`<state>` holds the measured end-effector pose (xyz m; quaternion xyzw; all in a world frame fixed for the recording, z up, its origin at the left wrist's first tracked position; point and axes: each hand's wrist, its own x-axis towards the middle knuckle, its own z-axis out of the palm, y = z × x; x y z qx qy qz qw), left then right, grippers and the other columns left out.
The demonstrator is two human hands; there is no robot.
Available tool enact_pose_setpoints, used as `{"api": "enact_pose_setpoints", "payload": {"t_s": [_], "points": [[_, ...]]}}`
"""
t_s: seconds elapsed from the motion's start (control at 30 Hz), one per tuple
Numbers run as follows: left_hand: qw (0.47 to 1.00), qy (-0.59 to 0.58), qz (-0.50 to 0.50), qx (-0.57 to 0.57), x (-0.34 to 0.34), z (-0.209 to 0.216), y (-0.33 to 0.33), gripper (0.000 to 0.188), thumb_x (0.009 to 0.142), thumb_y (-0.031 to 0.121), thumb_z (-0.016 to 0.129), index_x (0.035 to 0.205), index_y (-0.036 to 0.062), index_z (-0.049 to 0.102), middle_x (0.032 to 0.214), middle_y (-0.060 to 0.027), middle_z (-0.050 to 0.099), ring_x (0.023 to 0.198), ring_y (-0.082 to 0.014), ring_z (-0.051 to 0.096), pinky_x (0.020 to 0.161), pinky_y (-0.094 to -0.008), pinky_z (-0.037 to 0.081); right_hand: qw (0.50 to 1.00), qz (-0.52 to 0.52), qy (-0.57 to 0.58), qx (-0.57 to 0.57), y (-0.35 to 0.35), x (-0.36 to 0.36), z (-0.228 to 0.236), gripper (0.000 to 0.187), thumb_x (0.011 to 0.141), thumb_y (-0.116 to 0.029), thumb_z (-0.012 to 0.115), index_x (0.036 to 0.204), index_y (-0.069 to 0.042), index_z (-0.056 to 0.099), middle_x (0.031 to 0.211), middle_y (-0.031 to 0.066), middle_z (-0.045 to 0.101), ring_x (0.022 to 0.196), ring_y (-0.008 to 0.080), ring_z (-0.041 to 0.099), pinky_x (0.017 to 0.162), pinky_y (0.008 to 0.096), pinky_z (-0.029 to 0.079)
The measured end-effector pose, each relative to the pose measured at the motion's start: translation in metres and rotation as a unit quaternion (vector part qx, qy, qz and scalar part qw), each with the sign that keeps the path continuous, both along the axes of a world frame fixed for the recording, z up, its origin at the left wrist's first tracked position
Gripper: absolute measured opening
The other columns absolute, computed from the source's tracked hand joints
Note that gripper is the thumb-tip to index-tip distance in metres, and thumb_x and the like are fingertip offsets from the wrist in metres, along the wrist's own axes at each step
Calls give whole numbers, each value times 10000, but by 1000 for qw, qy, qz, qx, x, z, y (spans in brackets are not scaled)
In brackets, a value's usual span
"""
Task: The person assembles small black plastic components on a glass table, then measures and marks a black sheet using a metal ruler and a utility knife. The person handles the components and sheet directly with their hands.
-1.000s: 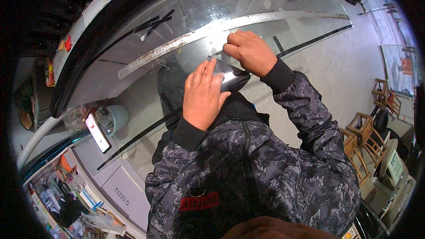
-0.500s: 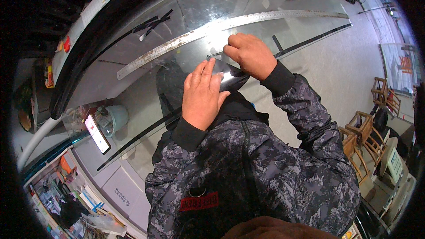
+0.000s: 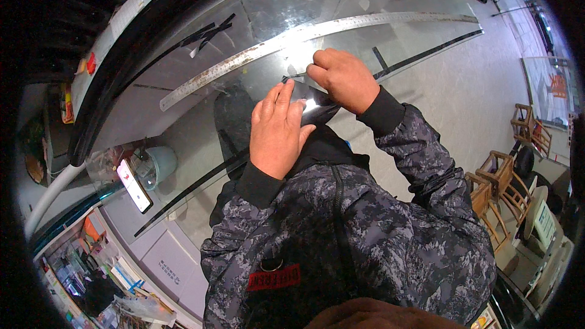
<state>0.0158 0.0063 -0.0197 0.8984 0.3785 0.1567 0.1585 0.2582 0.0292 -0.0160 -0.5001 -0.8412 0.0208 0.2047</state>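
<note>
My left hand (image 3: pixel 275 127) lies palm down on a glossy black piece (image 3: pixel 314 105), its fingers stretched forward and its thumb out to the side. The piece lies in front of my body, and much of it is hidden under the hand. My right hand (image 3: pixel 344 79) is closed in a pinch just beyond its right end. From the right fingertips a thin dark strip-like thing (image 3: pixel 297 76) reaches toward the left fingertips; its exact kind is too small to make out. Beneath both hands is a glass tabletop (image 3: pixel 341 33).
A long metal ruler (image 3: pixel 237 56) lies across the glass beyond my hands. Black strips (image 3: pixel 210 31) lie past it at left; another black strip (image 3: pixel 432 55) runs along the right edge. A lit phone (image 3: pixel 134 186) is at left, near a pale bucket (image 3: pixel 163 161). Wooden stools (image 3: pixel 495 173) stand at right.
</note>
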Motion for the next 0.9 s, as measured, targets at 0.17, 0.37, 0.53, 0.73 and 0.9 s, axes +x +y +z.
{"api": "enact_pose_setpoints", "payload": {"t_s": [0.17,0.37,0.53,0.73,0.9], "points": [[1000,-6,-1,7,0,-1,0,543,895,294,892,1344,70,684,1669,-189,518,1545,-410,470,1231,-560,405,1000,-3,1,-2,-3,-1,1,111,874,-98,677,965,-52,634,969,120,597,947,359,650,807,483,527],[1000,-5,-3,6,1,0,0,553,885,284,897,1343,72,670,1667,-195,518,1536,-419,477,1221,-563,412,1000,-14,3,-10,-6,-1,0,115,873,-91,678,964,-49,623,974,125,597,953,368,649,816,488,533],[1000,-18,-2,11,1,-1,0,544,885,286,897,1334,74,675,1660,-195,524,1533,-421,482,1218,-562,414,1000,-19,-8,5,-7,0,-3,105,897,-162,677,944,-76,641,950,118,612,956,352,668,816,486,549],[1000,-17,0,3,-1,-4,1,534,908,296,887,1345,74,675,1648,-186,540,1535,-425,479,1215,-557,419,997,-67,38,7,-1,18,-7,320,859,17,703,1177,-22,704,1098,145,681,1061,406,678,864,493,564],[999,-39,33,-4,-5,-6,0,612,918,322,896,1410,50,652,1667,-217,501,1530,-457,464,1222,-569,415,989,-102,48,95,25,37,-11,232,913,-69,661,1141,-52,695,1078,136,667,1047,383,668,873,486,570]]}}
